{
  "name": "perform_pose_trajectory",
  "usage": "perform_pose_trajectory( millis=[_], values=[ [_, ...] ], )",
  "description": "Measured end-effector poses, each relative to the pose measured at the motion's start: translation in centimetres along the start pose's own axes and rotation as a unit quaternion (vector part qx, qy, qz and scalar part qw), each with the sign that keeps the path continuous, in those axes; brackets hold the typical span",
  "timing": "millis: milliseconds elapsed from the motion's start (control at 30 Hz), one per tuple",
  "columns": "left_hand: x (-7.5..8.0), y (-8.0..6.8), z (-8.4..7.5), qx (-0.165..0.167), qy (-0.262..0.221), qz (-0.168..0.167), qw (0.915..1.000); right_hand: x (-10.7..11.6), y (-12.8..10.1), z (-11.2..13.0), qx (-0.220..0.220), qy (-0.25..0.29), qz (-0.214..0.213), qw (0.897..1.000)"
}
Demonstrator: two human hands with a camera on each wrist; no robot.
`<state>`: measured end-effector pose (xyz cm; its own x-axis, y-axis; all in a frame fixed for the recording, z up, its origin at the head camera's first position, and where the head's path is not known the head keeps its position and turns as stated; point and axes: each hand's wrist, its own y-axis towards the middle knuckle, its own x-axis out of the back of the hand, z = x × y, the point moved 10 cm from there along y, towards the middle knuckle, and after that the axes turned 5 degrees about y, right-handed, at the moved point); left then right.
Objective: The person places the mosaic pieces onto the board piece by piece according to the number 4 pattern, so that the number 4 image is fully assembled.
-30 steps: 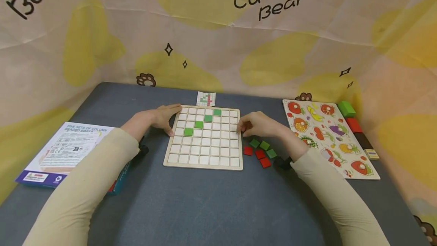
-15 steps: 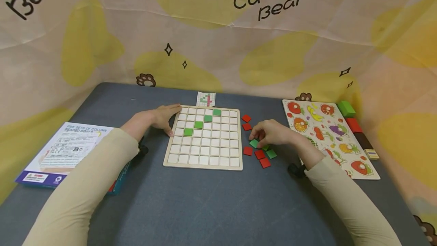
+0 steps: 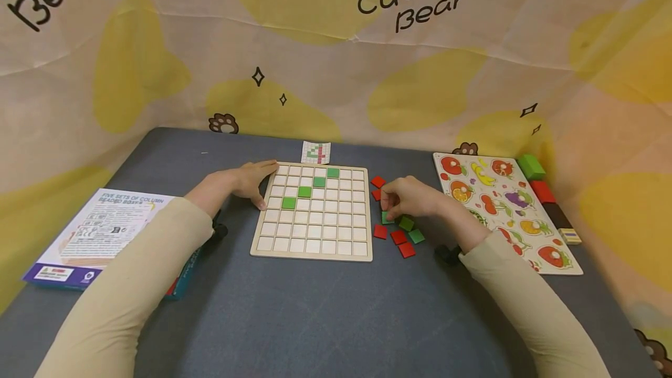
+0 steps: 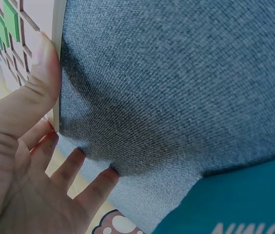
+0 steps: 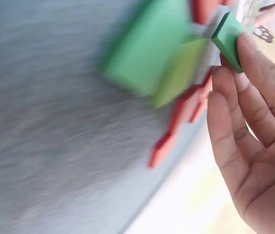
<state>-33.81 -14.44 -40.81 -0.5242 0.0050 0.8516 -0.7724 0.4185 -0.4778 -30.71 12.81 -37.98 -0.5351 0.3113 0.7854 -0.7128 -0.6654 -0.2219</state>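
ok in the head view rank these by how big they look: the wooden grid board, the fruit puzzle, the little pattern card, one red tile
1. fruit puzzle and wooden grid board: they look much alike, so no ranking between them.
2. pattern card: lies farther off, so its true size is unsure.
3. red tile: smallest.

The left hand (image 4: 15, 161) is seen at seven o'clock in the frame, palm toward the camera. Its thumb (image 4: 42, 73) is laid straight against the pale wooden edge of the grid board (image 4: 58, 29), which is found at eleven o'clock. Green tiles (image 4: 6, 27) are seated in the board's square cells at the far upper left. The other fingers (image 4: 91, 187) are spread loosely, with their tips resting at the edge of the grey fabric table surface (image 4: 176, 83), by which most of the frame is filled. A teal box corner (image 4: 235, 200) with white lettering is shown at five o'clock.
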Motion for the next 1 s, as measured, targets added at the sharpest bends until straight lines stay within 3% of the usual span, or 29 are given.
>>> perform_pose_trajectory(
  millis=[233, 533, 800, 1000],
  values=[
    [0.1, -0.2, 0.0, 0.003, 0.001, -0.001, 1.0, 0.4, 2.9, 3.0, 0.023, 0.026, -0.038, 0.999],
    [0.0, 0.0, 0.0, 0.002, 0.004, -0.002, 1.0, -2.3, 8.1, 7.7, 0.063, 0.057, -0.045, 0.995],
    [0.0, 0.1, 0.1, 0.007, 0.002, 0.003, 1.0, -4.2, 10.8, 11.6, 0.056, 0.06, -0.047, 0.996],
    [0.0, -0.2, 0.0, 0.003, -0.002, 0.008, 1.0, -5.3, 11.4, 12.8, 0.036, 0.052, -0.051, 0.997]
  ],
)
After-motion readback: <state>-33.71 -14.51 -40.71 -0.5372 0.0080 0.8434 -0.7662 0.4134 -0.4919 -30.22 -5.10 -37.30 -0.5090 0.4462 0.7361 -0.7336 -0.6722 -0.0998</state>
